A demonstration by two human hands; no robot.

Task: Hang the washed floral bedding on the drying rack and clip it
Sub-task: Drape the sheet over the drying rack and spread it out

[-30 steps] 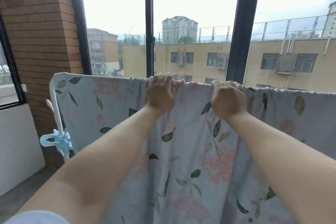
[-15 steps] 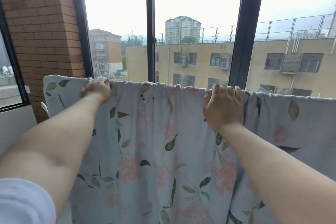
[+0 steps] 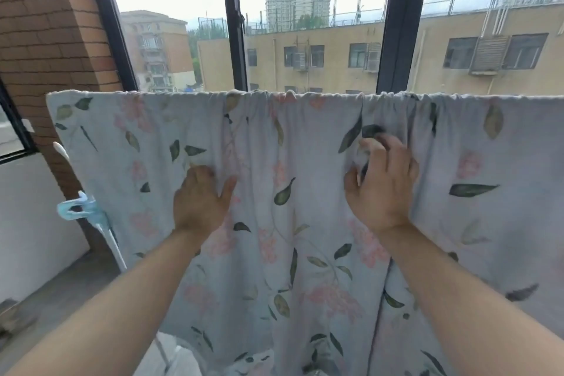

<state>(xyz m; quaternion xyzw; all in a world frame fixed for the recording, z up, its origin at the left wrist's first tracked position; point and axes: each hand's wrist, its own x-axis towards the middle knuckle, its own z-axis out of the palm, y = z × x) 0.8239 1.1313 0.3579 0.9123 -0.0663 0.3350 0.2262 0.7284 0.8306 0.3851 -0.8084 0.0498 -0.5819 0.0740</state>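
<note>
The floral bedding fills most of your view. It is draped over the top bar of the drying rack, its gathered upper fold running level from near the left side out past the right edge, and the cloth hangs down in loose vertical pleats. Behind it stands the window with dark uprights, and a brick wall rises at the left.

Both your forearms reach up from below onto the near face of the cloth, well under the top fold. Your right hand sits higher, with its fingers curled and its thumb drawn in, and it grips a bunched fold of the bedding. Your left hand lies against the cloth with its thumb spread to the side. Its fingertips are buried in a pleat, so you cannot tell whether it pinches the fabric or only presses on it.

Of the drying rack only a white leg shows, slanting down past the left edge of the bedding. A blue clip is fastened on that leg, just beside the cloth's edge.
</note>
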